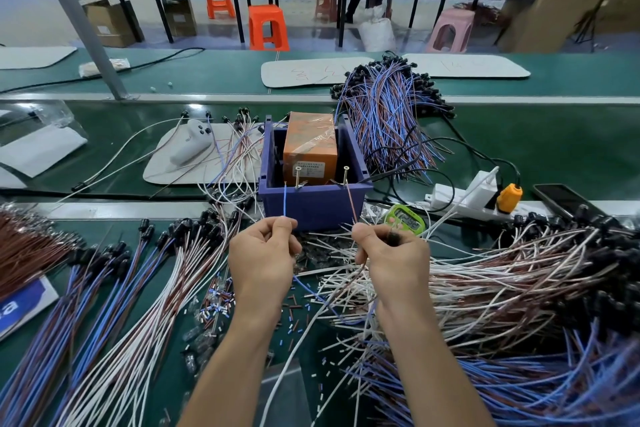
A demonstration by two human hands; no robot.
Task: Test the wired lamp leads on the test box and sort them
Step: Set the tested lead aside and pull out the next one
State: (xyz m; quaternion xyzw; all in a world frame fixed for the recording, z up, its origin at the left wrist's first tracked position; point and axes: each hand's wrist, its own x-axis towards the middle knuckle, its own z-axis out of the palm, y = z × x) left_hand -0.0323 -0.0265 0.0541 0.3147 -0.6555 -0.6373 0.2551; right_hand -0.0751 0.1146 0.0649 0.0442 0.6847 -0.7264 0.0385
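A blue plastic test box (313, 204) stands mid-bench with an orange block (310, 146) inside and two upright screws (298, 177) at its near rim. My left hand (263, 256) pinches a blue wire (285, 201) whose tip reaches up beside the left screw. My right hand (391, 256) grips a brown wire (351, 199) that rises to the right screw (345, 177), and a black lamp holder shows between its fingers. Both wires loop below my hands.
Sorted leads lie fanned at the left (114, 305); a tangled pile (502, 288) fills the right. Another bundle (388, 114) lies behind the box. A white power strip (464, 198), green timer (405, 218), phone (564, 199) and wire offcuts (214, 308) surround it.
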